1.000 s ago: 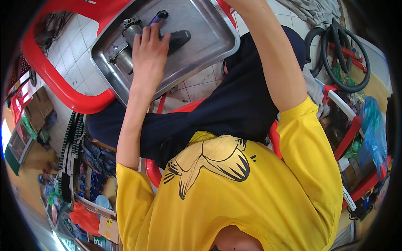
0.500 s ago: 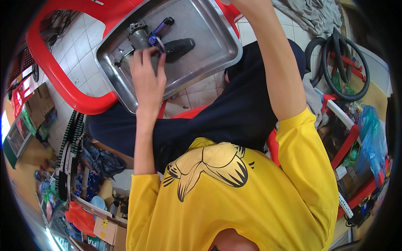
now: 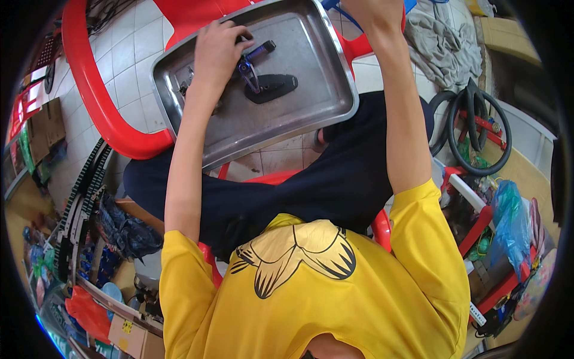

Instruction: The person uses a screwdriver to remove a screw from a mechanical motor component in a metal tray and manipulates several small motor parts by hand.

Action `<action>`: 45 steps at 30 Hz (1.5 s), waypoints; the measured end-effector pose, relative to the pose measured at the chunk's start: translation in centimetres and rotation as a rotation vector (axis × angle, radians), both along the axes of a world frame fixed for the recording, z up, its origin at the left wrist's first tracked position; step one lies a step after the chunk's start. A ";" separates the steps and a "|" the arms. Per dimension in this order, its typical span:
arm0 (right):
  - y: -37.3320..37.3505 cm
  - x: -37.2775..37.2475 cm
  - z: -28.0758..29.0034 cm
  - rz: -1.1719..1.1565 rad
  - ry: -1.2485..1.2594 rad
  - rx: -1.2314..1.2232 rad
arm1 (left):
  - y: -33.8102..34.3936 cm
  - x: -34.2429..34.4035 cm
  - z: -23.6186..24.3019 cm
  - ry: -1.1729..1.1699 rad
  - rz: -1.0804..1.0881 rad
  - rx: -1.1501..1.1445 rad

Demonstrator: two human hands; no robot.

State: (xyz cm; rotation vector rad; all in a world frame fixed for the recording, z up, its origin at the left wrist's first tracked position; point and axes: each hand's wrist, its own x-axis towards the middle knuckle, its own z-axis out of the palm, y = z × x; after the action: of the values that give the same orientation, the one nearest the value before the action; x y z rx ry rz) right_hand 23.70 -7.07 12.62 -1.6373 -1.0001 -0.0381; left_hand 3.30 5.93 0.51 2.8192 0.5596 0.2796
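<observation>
White tiled floor (image 3: pixel 122 57) all around us, a red plastic chair (image 3: pixel 98 107) on it, and across that chair a shallow metal tray (image 3: pixel 269 128). In the tray, just right of the left hand's fingers, lies the blue-purple barrel-shaped part (image 3: pixel 258 55) with its dark end, and a thin purple loop beside it, a little nearer the wearer. Look at that left hand (image 3: pixel 224 45): fingers bent, thumb drawn in close, only a small gap, and I can't tell whether anything is caught in there. Farther right of those fingers, nearer the body, a flat black piece (image 3: pixel 274 88); back toward the wrist, a metal part (image 3: pixel 184 87) peeks out past the forearm. The right hand (image 3: pixel 375 12) is well right of them, cut off by the top edge, its grip impossible to tell. Beyond it, crumpled grey cloth (image 3: pixel 445 51)!
</observation>
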 end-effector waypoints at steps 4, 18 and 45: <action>0.0 0.0 0.3 -0.034 0.058 -0.054 | -1.0 1.4 -1.1 -0.016 0.051 0.050; -0.3 0.8 0.4 -0.064 0.024 -0.026 | -6.6 2.6 -1.2 -0.126 -0.063 0.010; -0.7 1.7 0.4 0.003 -0.027 0.068 | -1.9 2.1 -1.6 -0.088 -0.071 -0.018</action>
State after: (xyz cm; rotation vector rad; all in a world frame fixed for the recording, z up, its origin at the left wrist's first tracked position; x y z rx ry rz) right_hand 25.44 -7.80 13.05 -1.5776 -1.0114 -0.0918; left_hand 5.39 4.00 -1.12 2.7866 0.4404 0.3808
